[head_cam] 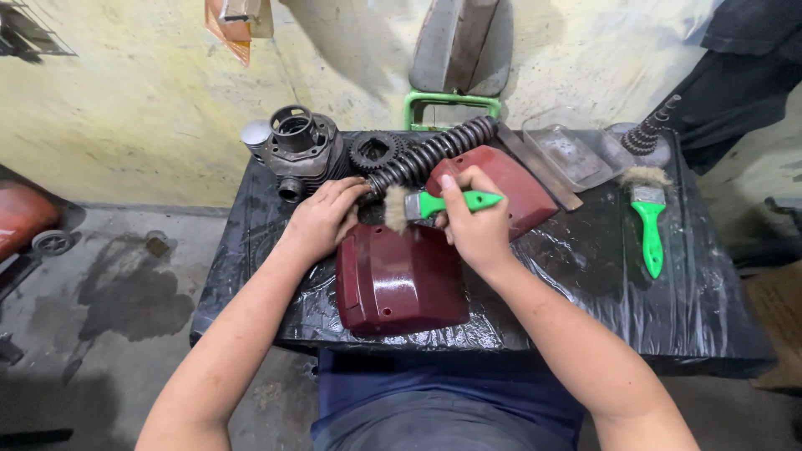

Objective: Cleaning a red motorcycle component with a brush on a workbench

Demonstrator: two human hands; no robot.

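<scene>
- A low surface (585,276) wrapped in shiny black plastic sheet fills the middle of the view, set against a stained yellowish wall (125,100) and standing on a grey concrete floor (100,317) with dark wet patches.
- A glossy dark red cover panel (401,284) lies at the front centre of the surface, its near edge close to the surface's front edge.
- A second dark red panel (522,188) lies just behind it, tilted toward the right, partly under the right hand.
- A finned grey engine cylinder (301,150) stands at the back left corner, with a dark toothed gear (374,150) just beside it.
- A black coil spring (430,154) lies diagonally from the gear toward the back centre.
- A clear plastic tray (572,154) sits at the back right, with a flat metal strip (543,171) along its left side and a small dark conical spring (652,129) beyond it.
- The right hand (476,225) is closed around the green handle of a paintbrush (434,204), whose pale bristles point left, at the top edge of the front panel.
- The left hand (322,219) rests with curled fingers on the front panel's upper left corner, fingertips touching the lower end of the coil spring; it grips nothing that can be made out.
- A spare green-handled paintbrush (648,225) lies alone at the right side of the surface, bristles pointing away.
- A green metal frame (451,104) shows behind the surface, against the wall.
</scene>
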